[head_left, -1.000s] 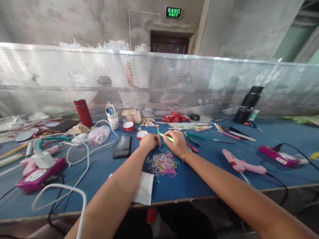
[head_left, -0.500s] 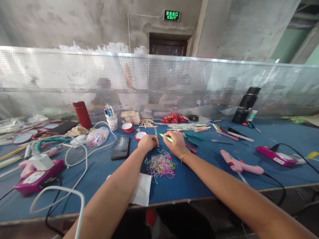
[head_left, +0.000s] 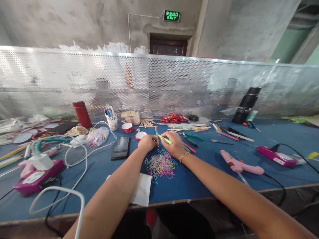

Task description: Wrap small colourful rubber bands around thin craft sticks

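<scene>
Between the fingers of my left hand [head_left: 147,142] stands a flat wooden craft stick [head_left: 157,133], its upper part coloured red and green. My right hand [head_left: 173,143] grips a light green marker [head_left: 166,139], whose tip points left and touches or nearly touches the stick. Just below both hands lies a tangled heap of thin colourful rubber bands [head_left: 161,164]. A small round red-rimmed piece [head_left: 140,135] sits beyond my left hand. Pliers with green handles [head_left: 193,137] rest to the right of my right hand.
A black phone [head_left: 120,148] lies left of my hands, near white cables. A pink glue gun [head_left: 240,164] and a purple power strip [head_left: 276,156] are on the right. A pen cup [head_left: 111,120], red flask [head_left: 82,114] and black bottle [head_left: 245,106] stand along the perforated screen [head_left: 159,79].
My right hand has shifted slightly left, bringing the marker's tip up to the craft stick. My left hand and the stick have barely moved.
</scene>
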The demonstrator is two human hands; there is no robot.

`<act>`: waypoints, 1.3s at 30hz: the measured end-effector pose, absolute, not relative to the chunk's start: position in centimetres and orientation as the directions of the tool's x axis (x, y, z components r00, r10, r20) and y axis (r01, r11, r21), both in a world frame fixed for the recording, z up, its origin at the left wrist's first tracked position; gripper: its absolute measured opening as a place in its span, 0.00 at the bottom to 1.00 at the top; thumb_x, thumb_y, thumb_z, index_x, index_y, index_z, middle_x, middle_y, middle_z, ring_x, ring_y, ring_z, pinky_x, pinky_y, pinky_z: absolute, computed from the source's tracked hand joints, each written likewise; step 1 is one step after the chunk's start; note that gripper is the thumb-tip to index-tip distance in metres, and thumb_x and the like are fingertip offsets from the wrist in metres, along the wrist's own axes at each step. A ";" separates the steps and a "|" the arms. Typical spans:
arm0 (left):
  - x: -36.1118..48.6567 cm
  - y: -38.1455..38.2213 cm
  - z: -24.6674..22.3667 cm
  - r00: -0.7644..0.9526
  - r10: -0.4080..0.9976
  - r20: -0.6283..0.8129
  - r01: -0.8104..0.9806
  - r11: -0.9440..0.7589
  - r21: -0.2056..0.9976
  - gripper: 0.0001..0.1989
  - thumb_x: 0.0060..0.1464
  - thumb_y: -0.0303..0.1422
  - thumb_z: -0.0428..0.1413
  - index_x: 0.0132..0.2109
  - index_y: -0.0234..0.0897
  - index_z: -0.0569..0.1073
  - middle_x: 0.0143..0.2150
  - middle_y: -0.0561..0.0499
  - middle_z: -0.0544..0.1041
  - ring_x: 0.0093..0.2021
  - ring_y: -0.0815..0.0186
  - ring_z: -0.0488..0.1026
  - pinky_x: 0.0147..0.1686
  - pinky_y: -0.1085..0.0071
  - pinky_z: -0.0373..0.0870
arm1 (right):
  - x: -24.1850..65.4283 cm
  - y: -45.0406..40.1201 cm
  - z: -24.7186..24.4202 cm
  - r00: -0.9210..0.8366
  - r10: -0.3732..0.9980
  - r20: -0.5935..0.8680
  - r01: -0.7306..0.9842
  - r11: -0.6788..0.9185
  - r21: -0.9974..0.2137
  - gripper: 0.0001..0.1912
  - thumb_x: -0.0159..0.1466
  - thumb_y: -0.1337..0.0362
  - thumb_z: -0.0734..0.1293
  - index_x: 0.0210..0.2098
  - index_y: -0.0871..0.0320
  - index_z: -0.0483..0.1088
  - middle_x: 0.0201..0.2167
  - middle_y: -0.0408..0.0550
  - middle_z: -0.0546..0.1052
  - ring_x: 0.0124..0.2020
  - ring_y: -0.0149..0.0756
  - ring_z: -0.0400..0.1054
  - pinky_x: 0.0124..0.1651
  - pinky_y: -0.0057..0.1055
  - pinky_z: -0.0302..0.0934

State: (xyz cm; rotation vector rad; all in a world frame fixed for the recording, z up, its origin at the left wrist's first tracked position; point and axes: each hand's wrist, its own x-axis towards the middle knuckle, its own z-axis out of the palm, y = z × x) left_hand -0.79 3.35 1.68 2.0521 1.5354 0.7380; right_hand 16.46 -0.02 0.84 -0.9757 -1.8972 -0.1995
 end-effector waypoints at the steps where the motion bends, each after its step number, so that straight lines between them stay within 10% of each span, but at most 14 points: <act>1: -0.8 3.3 1.7 0.226 0.965 0.133 0.713 -0.257 0.652 0.04 0.43 0.29 0.61 0.30 0.37 0.79 0.25 0.53 0.78 0.25 0.70 0.72 0.27 0.76 0.64 | 16.5 0.0 0.8 -0.213 0.549 0.808 0.709 0.656 -0.259 0.06 0.64 0.61 0.63 0.34 0.54 0.71 0.31 0.46 0.75 0.38 0.38 0.66 0.45 0.34 0.57; 39: -0.8 3.6 1.4 0.204 0.969 0.137 0.703 -0.243 0.668 0.07 0.42 0.28 0.63 0.33 0.38 0.80 0.25 0.53 0.78 0.26 0.69 0.72 0.29 0.76 0.67 | 16.6 0.1 0.8 -0.183 0.549 0.816 0.731 0.630 -0.260 0.06 0.64 0.61 0.64 0.33 0.55 0.71 0.30 0.46 0.74 0.37 0.38 0.65 0.44 0.33 0.56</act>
